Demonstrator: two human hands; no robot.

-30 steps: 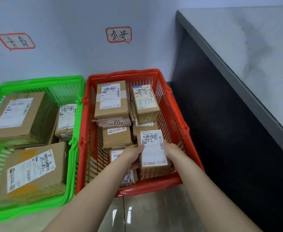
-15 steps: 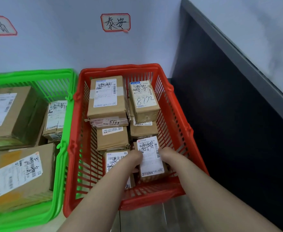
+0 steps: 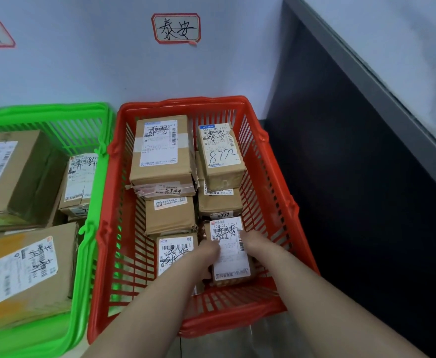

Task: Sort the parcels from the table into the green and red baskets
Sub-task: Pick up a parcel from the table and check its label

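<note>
Clamping from 9 o'clock, the left hand (image 3: 206, 250) grips the small parcel (image 3: 231, 257), the right hand (image 3: 253, 243) holding its 3 o'clock edge; fingertips are mostly hidden down the sides. It lies label-up at 5 o'clock in the red basket (image 3: 183, 103). Better to settle it flat against the neighbouring parcel (image 3: 175, 250), then draw both hands straight up.

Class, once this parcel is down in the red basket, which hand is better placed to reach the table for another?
Probably the right hand: it holds the parcel on the side nearest the table. The left hand is toward the green basket.
</note>
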